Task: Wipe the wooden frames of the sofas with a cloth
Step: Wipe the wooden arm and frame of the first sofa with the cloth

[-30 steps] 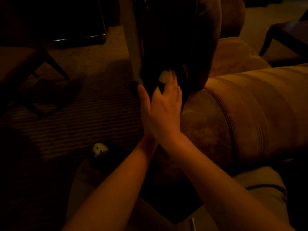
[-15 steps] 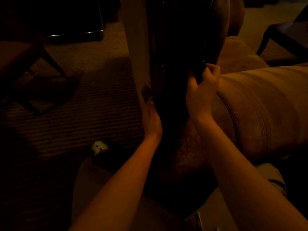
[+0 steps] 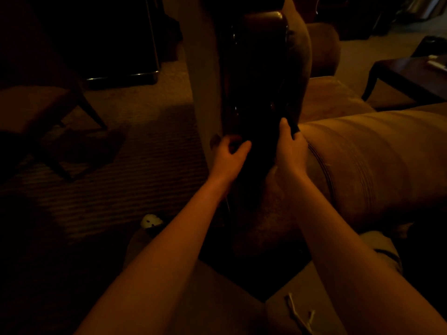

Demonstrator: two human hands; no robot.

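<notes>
Dim room; dark glossy wooden frame (image 3: 254, 76) rises through the upper centre of the frame, rounded at its top, with faint glints down its left edge and a padded cushion edge along its right. Left hand (image 3: 228, 157) sits at the frame's lower left with fingers and thumb curled, right hand (image 3: 289, 147) grips the frame's lower right edge beside the sofa arm (image 3: 377, 165). Cloth too dark to make out; carpet (image 3: 108, 170) lies at left.
</notes>
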